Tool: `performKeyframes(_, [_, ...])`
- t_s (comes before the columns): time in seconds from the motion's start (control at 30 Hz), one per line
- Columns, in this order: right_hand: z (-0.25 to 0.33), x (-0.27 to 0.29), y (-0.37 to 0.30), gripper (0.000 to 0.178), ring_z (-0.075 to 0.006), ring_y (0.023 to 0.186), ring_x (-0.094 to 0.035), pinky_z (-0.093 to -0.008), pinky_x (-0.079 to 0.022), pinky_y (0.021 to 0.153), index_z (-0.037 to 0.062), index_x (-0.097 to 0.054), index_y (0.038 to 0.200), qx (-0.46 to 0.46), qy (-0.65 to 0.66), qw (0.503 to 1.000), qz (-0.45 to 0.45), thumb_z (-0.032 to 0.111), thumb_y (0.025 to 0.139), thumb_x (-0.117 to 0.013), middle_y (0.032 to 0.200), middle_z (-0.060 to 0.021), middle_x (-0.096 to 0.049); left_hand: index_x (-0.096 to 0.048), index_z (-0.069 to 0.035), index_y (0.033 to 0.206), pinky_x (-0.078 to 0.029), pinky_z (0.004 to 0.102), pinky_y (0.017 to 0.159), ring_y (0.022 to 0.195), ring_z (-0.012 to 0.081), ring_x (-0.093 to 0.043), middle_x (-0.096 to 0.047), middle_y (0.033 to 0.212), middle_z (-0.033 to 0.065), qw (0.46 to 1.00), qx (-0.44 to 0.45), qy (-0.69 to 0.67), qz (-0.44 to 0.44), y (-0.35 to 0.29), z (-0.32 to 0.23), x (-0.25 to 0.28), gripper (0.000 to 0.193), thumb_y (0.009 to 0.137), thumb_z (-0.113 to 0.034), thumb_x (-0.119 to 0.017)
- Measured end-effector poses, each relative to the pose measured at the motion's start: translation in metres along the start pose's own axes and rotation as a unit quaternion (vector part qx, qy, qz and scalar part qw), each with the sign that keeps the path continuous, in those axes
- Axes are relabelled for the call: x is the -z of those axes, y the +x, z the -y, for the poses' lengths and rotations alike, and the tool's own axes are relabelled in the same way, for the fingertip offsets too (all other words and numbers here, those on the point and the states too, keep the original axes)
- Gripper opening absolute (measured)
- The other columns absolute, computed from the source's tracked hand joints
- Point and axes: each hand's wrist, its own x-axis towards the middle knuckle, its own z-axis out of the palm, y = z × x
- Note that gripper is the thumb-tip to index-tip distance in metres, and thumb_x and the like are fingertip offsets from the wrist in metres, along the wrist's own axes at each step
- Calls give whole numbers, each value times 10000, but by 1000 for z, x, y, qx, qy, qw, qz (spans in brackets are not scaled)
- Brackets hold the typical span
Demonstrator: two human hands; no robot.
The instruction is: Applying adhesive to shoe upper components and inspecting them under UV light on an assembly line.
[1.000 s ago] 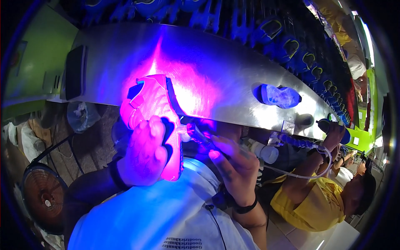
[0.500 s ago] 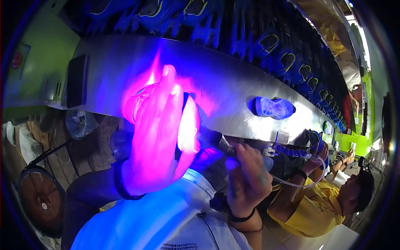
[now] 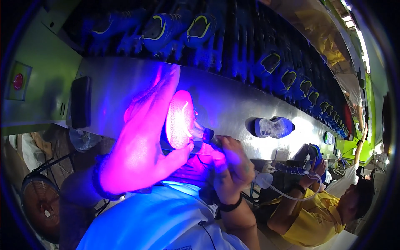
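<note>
My left hand (image 3: 143, 137), lit bright pink, holds a pale shoe sole (image 3: 180, 121) between its thumb and long, stretched fingers. The textured surface of the sole faces up, with a bright curved line on it. My right hand (image 3: 233, 160) is closed around a dark-handled tool (image 3: 210, 135) that looks like a brush. Its pale tip reaches the right edge of the sole; whether they touch, I cannot tell. A second sole (image 3: 274, 127) lies on the metal table (image 3: 233, 104), to the right of both hands.
Blue shoes with yellow-green collars (image 3: 198, 27) line a rack beyond the table. A dark block (image 3: 80, 102) stands by the green panel with a red button (image 3: 18, 81). A fan (image 3: 41, 206) stands lower left. A co-worker in yellow (image 3: 312, 214) handles a blue shoe (image 3: 314, 154) on the right.
The left hand has turned, so more of the sole's surface shows. The right hand and its tool have moved left, closer to the sole. Another person's arm now reaches up at far right.
</note>
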Motion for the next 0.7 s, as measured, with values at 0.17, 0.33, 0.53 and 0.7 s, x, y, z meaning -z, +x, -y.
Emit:
performKeyframes(0.17, [-14, -31, -26, 300, -278, 946, -715, -351, -551, 842, -6, -728, 1178, -133, -15, 991, 23, 12, 880, -750, 1071, -156, -739, -290, -14, 1580, -338, 481, 1200, 1492, 372, -352, -362, 1602, 219, 991, 19, -3, 132, 0, 92, 20, 1083, 737, -325, -895])
performKeyframes(0.33, [24, -13, 1, 305, -225, 918, -704, -325, -544, 824, 11, -731, 1184, -129, 36, 991, 8, 0, 880, -750, 1071, -135, -734, -274, 6, 1569, -374, 464, 1181, 1453, 324, -421, -359, 1598, 218, 985, 21, -124, 119, -32, 87, 13, 1220, 663, -445, -956])
performKeyframes(0.53, [54, 18, 11, 324, -192, 970, -711, -308, -547, 852, 1, -711, 1207, -112, 74, 990, 49, -37, 886, -722, 1088, -126, -743, -186, 53, 1565, -452, 478, 1118, 1327, 377, -561, -519, 1447, 277, 971, -113, -176, 118, -92, 75, -16, 1349, 602, -456, -983])
performKeyframes(0.7, [65, 27, 4, 299, -184, 947, -714, -309, -543, 855, -7, -716, 1195, -184, 92, 976, 68, -3, 897, -729, 1050, -114, -746, -224, 52, 1552, -466, 466, 1106, 1313, 365, -574, -548, 1427, 250, 975, -79, -149, 146, -97, 73, -9, 1315, 594, -433, -983])
